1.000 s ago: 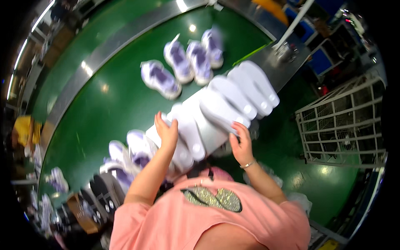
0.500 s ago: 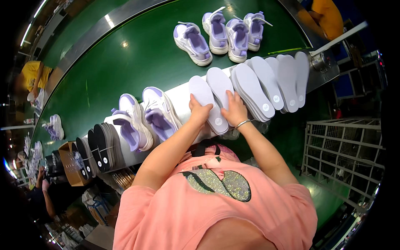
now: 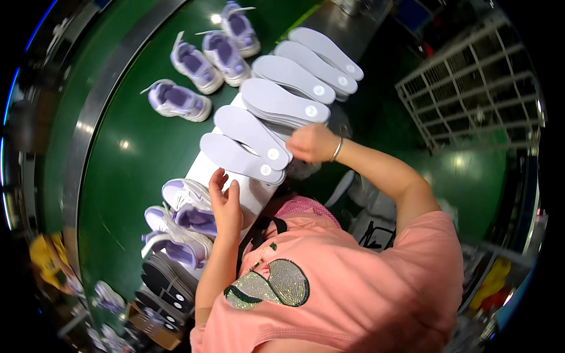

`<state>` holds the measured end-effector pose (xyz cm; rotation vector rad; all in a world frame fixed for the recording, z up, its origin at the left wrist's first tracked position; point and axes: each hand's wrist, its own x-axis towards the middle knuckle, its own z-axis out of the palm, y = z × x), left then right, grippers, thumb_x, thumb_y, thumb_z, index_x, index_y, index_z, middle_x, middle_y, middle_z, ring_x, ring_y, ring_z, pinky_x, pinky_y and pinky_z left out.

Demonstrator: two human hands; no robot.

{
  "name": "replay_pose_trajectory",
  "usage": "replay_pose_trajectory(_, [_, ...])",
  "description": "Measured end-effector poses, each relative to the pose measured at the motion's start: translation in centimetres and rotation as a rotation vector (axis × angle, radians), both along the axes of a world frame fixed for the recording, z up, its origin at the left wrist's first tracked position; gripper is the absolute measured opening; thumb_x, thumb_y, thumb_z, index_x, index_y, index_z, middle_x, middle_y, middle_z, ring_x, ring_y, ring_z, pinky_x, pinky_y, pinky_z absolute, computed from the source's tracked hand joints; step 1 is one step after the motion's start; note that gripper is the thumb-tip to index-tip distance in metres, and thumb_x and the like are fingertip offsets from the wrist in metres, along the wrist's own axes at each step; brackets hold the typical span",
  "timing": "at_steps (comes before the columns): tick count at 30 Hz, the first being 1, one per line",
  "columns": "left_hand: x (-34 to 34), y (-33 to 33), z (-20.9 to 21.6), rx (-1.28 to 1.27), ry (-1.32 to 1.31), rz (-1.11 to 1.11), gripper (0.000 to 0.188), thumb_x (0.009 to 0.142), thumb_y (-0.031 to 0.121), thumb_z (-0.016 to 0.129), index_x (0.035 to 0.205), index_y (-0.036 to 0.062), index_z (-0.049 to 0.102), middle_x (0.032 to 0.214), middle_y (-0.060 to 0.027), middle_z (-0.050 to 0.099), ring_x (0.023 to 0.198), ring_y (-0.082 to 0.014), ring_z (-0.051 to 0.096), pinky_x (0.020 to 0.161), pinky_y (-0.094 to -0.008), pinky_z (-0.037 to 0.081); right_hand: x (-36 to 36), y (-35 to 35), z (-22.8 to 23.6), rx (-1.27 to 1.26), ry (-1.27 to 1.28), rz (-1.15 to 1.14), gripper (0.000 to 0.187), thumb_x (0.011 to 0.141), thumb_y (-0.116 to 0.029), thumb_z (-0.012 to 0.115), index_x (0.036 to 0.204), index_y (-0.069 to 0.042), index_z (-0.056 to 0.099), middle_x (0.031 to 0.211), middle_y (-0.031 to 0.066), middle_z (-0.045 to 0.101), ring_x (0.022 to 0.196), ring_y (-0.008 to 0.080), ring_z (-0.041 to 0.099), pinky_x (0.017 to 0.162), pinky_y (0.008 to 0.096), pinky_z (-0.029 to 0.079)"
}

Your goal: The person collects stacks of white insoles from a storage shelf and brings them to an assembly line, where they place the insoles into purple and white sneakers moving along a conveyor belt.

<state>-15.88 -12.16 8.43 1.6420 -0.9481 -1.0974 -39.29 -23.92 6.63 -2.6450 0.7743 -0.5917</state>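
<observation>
Pale grey insoles with round white stickers lie in a row of stacks on a white board (image 3: 203, 167). My left hand (image 3: 226, 203) is open, thumb and fingers apart, beside the nearest insole stack (image 3: 238, 156). My right hand (image 3: 315, 143) is closed, fingers curled, at the heel end of the second insole stack (image 3: 250, 132); what it grips, if anything, is hidden. Past it lies a thicker insole stack (image 3: 282, 100). On my left hand's other side stand a white and lilac sneaker (image 3: 191, 206) and another sneaker (image 3: 176, 238).
Several more sneakers (image 3: 218, 53) stand on the green conveyor belt (image 3: 129, 159). Black insole stacks (image 3: 168, 282) and a cardboard box (image 3: 156, 329) are at the lower left. A white wire rack (image 3: 471, 88) stands at the right. Someone in yellow (image 3: 50, 259) is at the far left.
My view has swung round to the right. Both hands have come off the tops of the two nearest insole stacks; the right one is now at their heel ends, the left one beside them.
</observation>
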Motion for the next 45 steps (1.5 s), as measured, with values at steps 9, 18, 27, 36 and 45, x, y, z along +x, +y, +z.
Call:
replay_pose_trajectory(9, [-0.2,0.7,-3.8,0.086,-0.101,-0.133,0.050,0.079,0.018,0.054,0.119,-0.0023,0.033,0.115,-0.0152,0.040,0.103,-0.0215,0.041,0.083,-0.0303,0.036,-17.1,11.8,-8.7,0.331,-0.390,-1.342,0.013,0.079,-0.014,0.052,0.088,-0.005,0.056,0.074,0.0126,0.059,0.068,0.0220,0.058,0.062,0.0300,0.045])
replay_pose_trajectory(18, [-2.0,0.3,-5.0,0.070,0.087,-0.272,0.053,0.074,0.017,0.056,0.118,-0.0027,0.034,0.114,-0.0169,0.039,0.102,-0.0238,0.040,0.080,-0.0308,0.036,-14.2,41.1,-29.0,1.825,-0.553,-1.416,0.009,0.066,-0.014,0.053,0.066,-0.007,0.059,0.064,0.0094,0.059,0.050,0.0205,0.055,0.044,0.0321,0.043])
replay_pose_trajectory(27, [-2.1,-5.9,-3.3,-0.354,-0.625,-0.926,0.053,0.071,0.025,0.062,0.113,0.0004,0.042,0.101,-0.0174,0.052,0.095,-0.0330,0.046,0.083,-0.0390,0.036,-14.7,39.7,-23.2,1.216,0.003,-1.247,0.017,0.074,-0.016,0.049,0.071,-0.002,0.058,0.065,0.0175,0.055,0.057,0.0255,0.054,0.051,0.0352,0.042])
replay_pose_trajectory(36, [-23.7,-9.8,8.8,-0.614,0.028,-0.501,0.030,0.083,0.012,0.047,0.109,-0.0029,0.043,0.106,-0.0144,0.052,0.096,-0.0224,0.051,0.082,-0.0339,0.041,-15.6,48.0,-27.9,1.194,-0.412,-1.559,0.021,0.076,-0.019,0.054,0.084,-0.001,0.059,0.073,0.0119,0.060,0.063,0.0208,0.057,0.058,0.0303,0.045])
replay_pose_trajectory(45, [-37.9,2.9,-20.2,0.420,-0.097,-1.135,0.028,0.081,0.014,0.055,0.104,0.0000,0.047,0.092,-0.0038,0.051,0.085,-0.0108,0.048,0.076,-0.0224,0.039,-20.4,55.8,-35.4,1.865,-0.275,-1.698,0.027,0.076,-0.018,0.050,0.097,-0.003,0.057,0.093,0.0179,0.058,0.083,0.0296,0.056,0.072,0.0358,0.044])
